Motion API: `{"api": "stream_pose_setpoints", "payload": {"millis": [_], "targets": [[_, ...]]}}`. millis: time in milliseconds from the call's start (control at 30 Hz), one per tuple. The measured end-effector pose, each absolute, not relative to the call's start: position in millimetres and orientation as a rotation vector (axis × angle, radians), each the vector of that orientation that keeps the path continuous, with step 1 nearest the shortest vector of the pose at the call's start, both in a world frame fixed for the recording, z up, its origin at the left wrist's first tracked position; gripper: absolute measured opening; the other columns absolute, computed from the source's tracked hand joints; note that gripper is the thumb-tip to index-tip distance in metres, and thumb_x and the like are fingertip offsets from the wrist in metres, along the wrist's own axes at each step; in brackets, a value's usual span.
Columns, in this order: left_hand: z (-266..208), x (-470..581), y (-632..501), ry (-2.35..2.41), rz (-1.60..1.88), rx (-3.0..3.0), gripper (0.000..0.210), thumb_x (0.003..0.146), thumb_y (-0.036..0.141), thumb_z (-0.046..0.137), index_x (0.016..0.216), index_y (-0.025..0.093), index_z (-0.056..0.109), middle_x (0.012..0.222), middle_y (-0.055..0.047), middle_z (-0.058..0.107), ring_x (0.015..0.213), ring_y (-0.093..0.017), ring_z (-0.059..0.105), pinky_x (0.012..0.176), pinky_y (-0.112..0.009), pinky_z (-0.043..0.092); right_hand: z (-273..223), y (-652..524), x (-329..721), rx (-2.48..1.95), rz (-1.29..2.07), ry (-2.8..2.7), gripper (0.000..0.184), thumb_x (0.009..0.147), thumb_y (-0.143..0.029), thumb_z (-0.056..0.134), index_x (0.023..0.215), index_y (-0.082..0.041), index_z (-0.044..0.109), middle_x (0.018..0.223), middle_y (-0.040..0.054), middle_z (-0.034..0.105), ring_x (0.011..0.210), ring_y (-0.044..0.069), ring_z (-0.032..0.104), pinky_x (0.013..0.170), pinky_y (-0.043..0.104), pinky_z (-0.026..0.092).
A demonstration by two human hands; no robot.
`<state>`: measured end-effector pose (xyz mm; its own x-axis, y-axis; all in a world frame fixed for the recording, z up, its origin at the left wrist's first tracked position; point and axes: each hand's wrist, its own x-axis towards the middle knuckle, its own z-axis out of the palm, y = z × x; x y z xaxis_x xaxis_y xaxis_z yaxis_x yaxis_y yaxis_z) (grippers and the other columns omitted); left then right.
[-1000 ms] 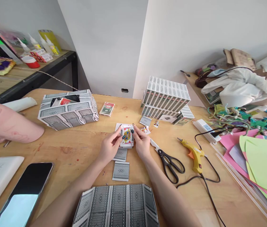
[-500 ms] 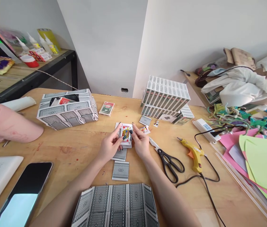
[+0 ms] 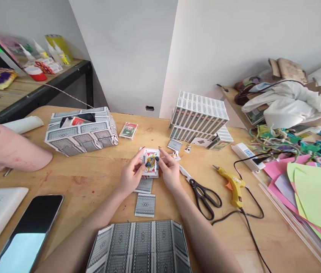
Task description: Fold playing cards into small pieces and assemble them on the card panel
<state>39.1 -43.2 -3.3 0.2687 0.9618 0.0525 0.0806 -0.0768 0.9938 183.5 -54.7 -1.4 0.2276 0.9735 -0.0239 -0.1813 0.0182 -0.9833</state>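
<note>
A jack of hearts playing card (image 3: 151, 171) faces up between my hands, with other cards partly visible beneath it. My left hand (image 3: 131, 173) grips its left side, the thumb lying across the face. At the right edge, the fingers and thumb of my right hand (image 3: 170, 171) close on the same card. Below it on the table lie two patterned card pieces, the nearer card piece (image 3: 145, 205) in full view and the farther card piece (image 3: 144, 186) partly covered. Closest to me is a panel of joined cards (image 3: 142, 242), its sides angled.
Black-handled scissors (image 3: 203, 193) and a yellow glue gun (image 3: 235, 185) with a trailing cord lie right. A card-covered box (image 3: 82, 132) stands left, near a card pack (image 3: 128, 131). Stacked card packs (image 3: 199, 113) rise behind. A phone (image 3: 29, 231) lies front left.
My left thumb has shifted slightly on the face of the jack of hearts. Both hands stay in nearly the same place, and the other things have not moved.
</note>
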Motion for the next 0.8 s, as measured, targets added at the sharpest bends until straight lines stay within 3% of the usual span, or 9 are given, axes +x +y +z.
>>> {"api": "stream_pose_setpoints", "payload": {"millis": [200, 800], "targets": [[-6.1, 36.8, -42.2, 1.129, 1.054, 1.528, 0.052, 0.082, 0.036, 0.05, 0.13, 0.018, 0.041, 0.081, -0.004, 0.064, 0.063, -0.011, 0.056, 0.056, -0.02, 0.049, 1.7, -56.2, 182.1, -1.189, 1.141, -0.91, 0.049, 0.071, -0.038, 0.062, 0.115, -0.015, 0.058, 0.056, -0.0049, 0.049, 0.047, 0.008, 0.039, 0.045, 0.02, 0.033], [-12.2, 32.8, -38.9, 1.184, 1.126, 1.525, 0.044, 0.077, 0.035, 0.056, 0.117, 0.017, 0.052, 0.074, -0.003, 0.066, 0.06, -0.013, 0.059, 0.056, -0.022, 0.048, 1.0, -55.1, 182.8, -1.132, 1.251, -0.83, 0.047, 0.067, -0.035, 0.066, 0.11, -0.016, 0.062, 0.058, -0.0043, 0.056, 0.055, 0.01, 0.052, 0.055, 0.023, 0.043]]}}
